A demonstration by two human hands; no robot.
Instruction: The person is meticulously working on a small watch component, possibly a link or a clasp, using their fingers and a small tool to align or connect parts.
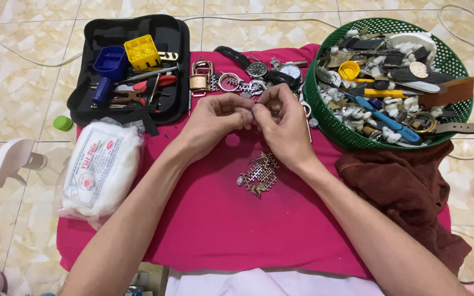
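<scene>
My left hand and my right hand meet over a pink cloth, fingertips pinched together on a small metal part that is mostly hidden between them. Just below the hands lies a little heap of metal watch-band links. Beyond the hands sit several watches and metal bands and a brass-coloured clamp-like tool.
An open black tool case with a blue pot, a yellow block and pliers lies at the back left. At the right stands a green basket full of watch parts and straps. A white cotton bag lies left, a brown towel right.
</scene>
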